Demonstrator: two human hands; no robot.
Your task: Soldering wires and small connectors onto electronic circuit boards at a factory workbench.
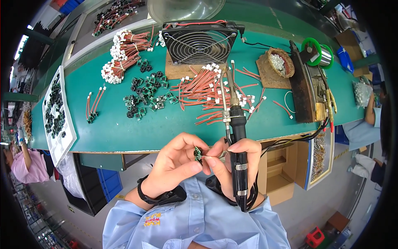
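Note:
Just past the table's near edge, my left hand [173, 161] pinches a small green circuit board [197, 154] with a black part between thumb and fingers. My right hand [251, 149] is wrapped around a black soldering iron [237, 139], which has a thin metal tube clamped along it. Its tip points up and away from me, apart from the board. The right thumb and fingertip also meet at the board's edge, where a thin lead seems to be; the fingers partly hide it.
Red wire leads with white connectors [203, 89] lie mid-table, beside several loose circuit boards [145, 92]. Behind stands a black fan [200, 45]. To the right are a bowl [289, 71], a solder spool [326, 55] and a dark metal block [302, 93]. A white tray [69, 139] with boards lies left.

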